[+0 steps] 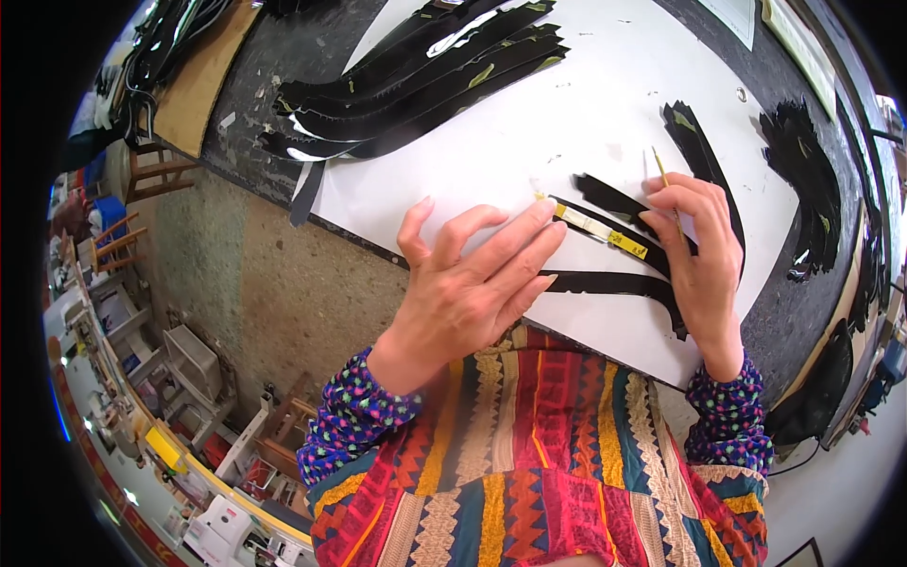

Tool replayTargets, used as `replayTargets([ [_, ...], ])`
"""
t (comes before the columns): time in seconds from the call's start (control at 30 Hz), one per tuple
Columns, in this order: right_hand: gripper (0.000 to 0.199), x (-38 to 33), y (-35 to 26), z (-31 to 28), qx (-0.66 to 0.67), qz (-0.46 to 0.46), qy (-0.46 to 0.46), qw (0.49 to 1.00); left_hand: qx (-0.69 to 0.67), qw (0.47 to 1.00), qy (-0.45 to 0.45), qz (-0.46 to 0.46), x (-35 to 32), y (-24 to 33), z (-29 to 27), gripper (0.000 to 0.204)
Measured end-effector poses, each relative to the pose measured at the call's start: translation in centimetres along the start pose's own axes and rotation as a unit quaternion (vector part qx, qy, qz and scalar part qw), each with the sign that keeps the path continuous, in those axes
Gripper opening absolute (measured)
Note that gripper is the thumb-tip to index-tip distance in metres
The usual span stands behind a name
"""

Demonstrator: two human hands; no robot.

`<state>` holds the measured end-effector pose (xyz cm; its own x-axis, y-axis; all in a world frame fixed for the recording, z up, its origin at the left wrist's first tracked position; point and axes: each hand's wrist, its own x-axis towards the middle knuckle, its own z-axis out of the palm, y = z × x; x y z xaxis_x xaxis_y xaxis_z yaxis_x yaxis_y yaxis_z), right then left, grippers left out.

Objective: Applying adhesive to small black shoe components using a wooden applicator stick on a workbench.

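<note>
My left hand [472, 279] lies with its fingers spread, fingertips at the left end of a narrow white-and-yellow label strip [605, 230]. The label rests along a black strip [652, 253] on a white sheet [416, 194]. In my right hand [699, 246], thumb and fingers pinch a thin yellowish-brown stick [660, 163] that points up and away. Its lower end is partly hidden by my fingers. Near that hand lie a short black piece [609, 197] and a long black strip [694, 142]. Closer to me, another black strip [614, 283] curves along the sheet.
A pile of black strips with small yellowish tags [425, 85] covers the far left of the sheet. Another black bundle [803, 189] sits on the dark tabletop [255, 104] at right. Wooden stools [156, 175] and a white sewing machine [222, 529] stand left of the table.
</note>
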<state>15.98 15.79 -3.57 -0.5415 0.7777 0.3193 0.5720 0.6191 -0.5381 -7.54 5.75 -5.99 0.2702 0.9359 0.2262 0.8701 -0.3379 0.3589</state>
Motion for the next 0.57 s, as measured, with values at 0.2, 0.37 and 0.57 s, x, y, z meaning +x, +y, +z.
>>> replayTargets([
  [0.2, 0.026, -0.9, -2.0, 0.3, 0.037, -0.024, -0.021, 0.999, 0.007, 1.000, 0.004, 0.005, -0.1, 0.0, 0.1, 0.038],
  [0.37, 0.032, -1.0, -2.2, 0.8, 0.016, -0.032, -0.053, 0.998, -0.007, 1.000, -0.010, 0.004, 0.1, 0.1, -0.6, 0.038],
  [0.57, 0.031, -1.3, -2.5, 0.9, 0.066, 0.001, -0.075, 0.995, -0.089, 0.996, -0.022, -0.014, 0.5, -0.4, -2.4, 0.039],
])
